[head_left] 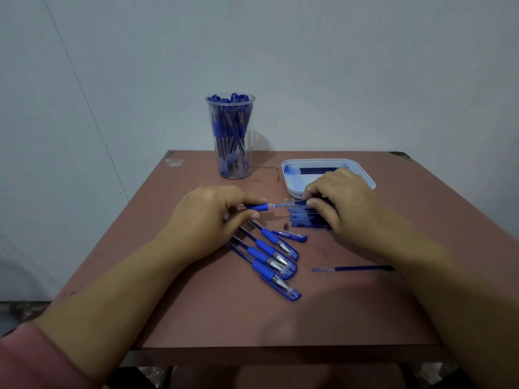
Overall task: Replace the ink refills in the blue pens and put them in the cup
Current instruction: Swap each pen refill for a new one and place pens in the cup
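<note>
Pale grey-blue wall (pixel 337 66), plain, filling the upper half of the frame. Bench (pixel 351 310), reddish-brown top, scuffed at the far corners, carrying all items. Left hand (pixel 207 217), centre-left: fingers and thumb curled round one blue pen (pixel 259 206) at its rubber grip, open front end pointing right, held level just above the bench. Right hand (pixel 342 203), centre-right: thumb and forefinger pinching a refill (pixel 292 204), one end of which meets the mouth of that pen; remaining fingers curled beneath. Cup (pixel 241 171), clear, upper centre near the far edge, upright and packed with capped blue pens; well apart from both hands. Tray (pixel 297 181), white, shallow, just behind the right hand, a few dark refills along its far side. Four capped pens (pixel 269 259), lower centre, side by side on a slant, caps toward the lower right; judged to be awaiting service. Heap of refills (pixel 306 219), on the bench under the right hand's fingers. Single refill (pixel 354 268), lying alone at lower right, probably the spent one. Loose cap (pixel 290 236), between the row of pens and the heap. Metal tip cone (pixel 286 226), small, just above the cap. Handling note, as judgement: the step in hand is seating the refill. Line it true with the barrel, pinch close to the mouth so the thin tube does not bow, and feed it straight without force until it stops. Then fetch cone and cap, both small and easily swept off by a wrist, before the pen goes to the cup.
</note>
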